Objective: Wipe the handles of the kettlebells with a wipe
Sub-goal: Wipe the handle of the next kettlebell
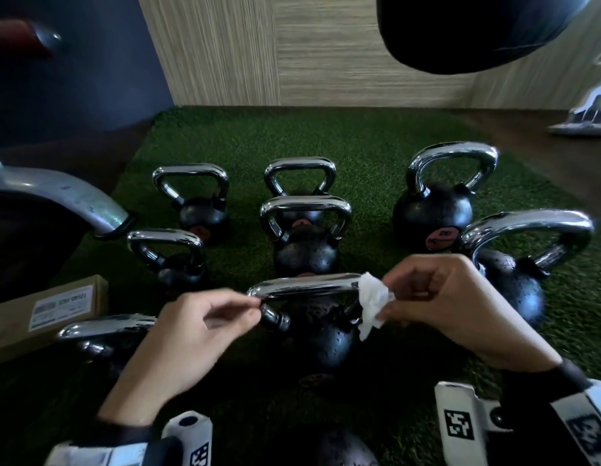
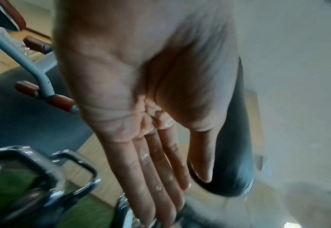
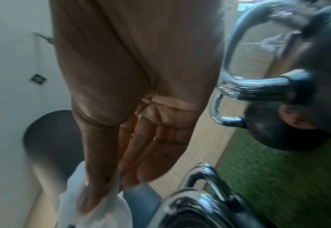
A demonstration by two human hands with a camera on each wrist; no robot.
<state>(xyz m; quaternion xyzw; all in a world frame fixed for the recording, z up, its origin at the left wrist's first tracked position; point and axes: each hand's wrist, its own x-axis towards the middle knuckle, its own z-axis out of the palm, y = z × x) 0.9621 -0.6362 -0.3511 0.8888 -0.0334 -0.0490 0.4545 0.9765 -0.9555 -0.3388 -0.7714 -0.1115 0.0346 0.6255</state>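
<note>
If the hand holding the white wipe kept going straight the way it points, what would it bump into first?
Probably the shiny handle of the nearest kettlebell. The right hand points leftward with the wipe already at that handle's right end, though depth is hard to judge.

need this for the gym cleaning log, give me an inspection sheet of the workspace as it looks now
surface: green turf mat, wood floor around it.
job's things: eight kettlebells with chrome handles in view; the nearest kettlebell sits between the hands; white wipe at the right end of its handle.
clutter: cardboard box at the left edge of the mat.
hands: right hand pinches the wipe; left hand at the handle's left end, fingers straight in the left wrist view.
cables: nothing seen.
surroundings: wood-panel wall, grey machine frame on the left.
</note>
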